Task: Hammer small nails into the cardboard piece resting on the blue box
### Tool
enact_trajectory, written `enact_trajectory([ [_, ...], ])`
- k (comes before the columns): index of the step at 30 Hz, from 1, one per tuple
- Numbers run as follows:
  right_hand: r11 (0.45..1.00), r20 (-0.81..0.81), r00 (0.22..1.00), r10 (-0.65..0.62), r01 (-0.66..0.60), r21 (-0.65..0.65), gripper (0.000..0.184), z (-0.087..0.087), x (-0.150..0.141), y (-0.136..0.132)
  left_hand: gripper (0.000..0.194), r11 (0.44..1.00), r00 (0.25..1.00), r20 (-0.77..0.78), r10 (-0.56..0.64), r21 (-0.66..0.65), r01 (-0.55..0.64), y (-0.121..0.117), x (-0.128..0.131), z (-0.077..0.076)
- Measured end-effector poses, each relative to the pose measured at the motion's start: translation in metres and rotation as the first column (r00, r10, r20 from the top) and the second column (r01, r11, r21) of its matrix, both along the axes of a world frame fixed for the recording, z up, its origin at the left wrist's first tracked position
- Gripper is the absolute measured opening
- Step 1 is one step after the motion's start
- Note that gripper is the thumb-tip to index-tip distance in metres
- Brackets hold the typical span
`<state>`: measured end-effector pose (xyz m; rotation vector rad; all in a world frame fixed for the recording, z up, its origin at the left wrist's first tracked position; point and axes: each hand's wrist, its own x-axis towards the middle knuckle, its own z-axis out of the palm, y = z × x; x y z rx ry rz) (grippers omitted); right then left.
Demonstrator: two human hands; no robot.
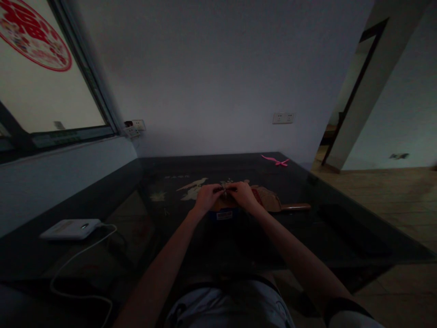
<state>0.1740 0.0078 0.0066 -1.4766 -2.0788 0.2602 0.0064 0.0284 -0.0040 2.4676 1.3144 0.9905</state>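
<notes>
In the head view my left hand (207,197) and my right hand (243,193) meet over the middle of the dark table. Their fingertips are pinched together around something small that is too dark to make out. Just below the hands sits a blue and orange item (223,214) with a white label, partly covered by them. Beside my right hand lies a brown, flat, rounded thing with a wooden handle (296,207) that points right. Part of its round end is behind that hand.
The dark glossy table (164,255) carries a bird-and-flower picture. A white power bank (71,229) with a white cable is at the left. A pink ribbon-like strip (276,160) lies at the back right. A dark long object (353,230) rests near the right edge.
</notes>
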Motion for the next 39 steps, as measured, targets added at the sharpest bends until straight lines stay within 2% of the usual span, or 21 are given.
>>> enact_trajectory([
  [10, 1.0, -0.013, 1.0, -0.028, 0.028, 0.012, 0.026, -0.003, -0.005, 0.005, 0.019, 0.993, 0.951, 0.302, -0.072, -0.069, 0.097, 0.002, -0.002, -0.003],
  [20, 0.994, -0.052, 0.994, -0.096, 0.099, 0.056, 0.02, -0.002, -0.006, 0.003, 0.013, 0.994, 0.956, 0.289, -0.053, -0.081, 0.08, -0.002, 0.0, -0.001],
  [24, 0.994, -0.095, 0.995, -0.043, 0.052, 0.1, 0.019, 0.006, -0.008, -0.006, 0.018, 0.992, 0.875, 0.481, -0.056, -0.074, 0.104, -0.004, -0.007, 0.003],
  [27, 0.988, -0.123, 0.991, 0.05, -0.032, 0.149, 0.018, 0.018, -0.013, -0.025, 0.025, 0.996, 0.816, 0.578, 0.017, -0.085, 0.04, -0.008, -0.035, 0.005],
  [29, 0.978, -0.112, 0.982, 0.153, -0.134, 0.162, 0.02, 0.024, -0.023, -0.044, 0.026, 0.996, 0.861, 0.502, 0.079, -0.077, -0.046, -0.01, -0.066, 0.003],
  [31, 0.951, -0.067, 0.956, 0.285, -0.274, 0.146, 0.021, 0.025, -0.04, -0.062, 0.026, 0.98, 0.918, 0.342, 0.199, -0.056, -0.192, -0.011, -0.105, -0.002],
  [33, 0.907, 0.008, 0.913, 0.408, -0.407, 0.106, 0.016, 0.019, -0.064, -0.076, 0.023, 0.95, 0.933, 0.179, 0.313, -0.081, -0.303, -0.01, -0.145, -0.011],
  [35, 0.865, 0.104, 0.865, 0.491, -0.498, 0.057, 0.015, 0.008, -0.091, -0.08, 0.022, 0.922, 0.926, 0.049, 0.374, -0.125, -0.366, -0.009, -0.18, -0.019],
  [37, 0.846, 0.199, 0.829, 0.522, -0.533, 0.006, 0.016, -0.007, -0.118, -0.072, 0.02, 0.894, 0.908, -0.082, 0.41, -0.162, -0.418, -0.008, -0.203, -0.026],
  [39, 0.852, 0.278, 0.813, 0.511, -0.523, -0.035, 0.017, -0.02, -0.142, -0.054, 0.02, 0.86, 0.886, -0.188, 0.424, -0.225, -0.459, -0.007, -0.215, -0.032],
])
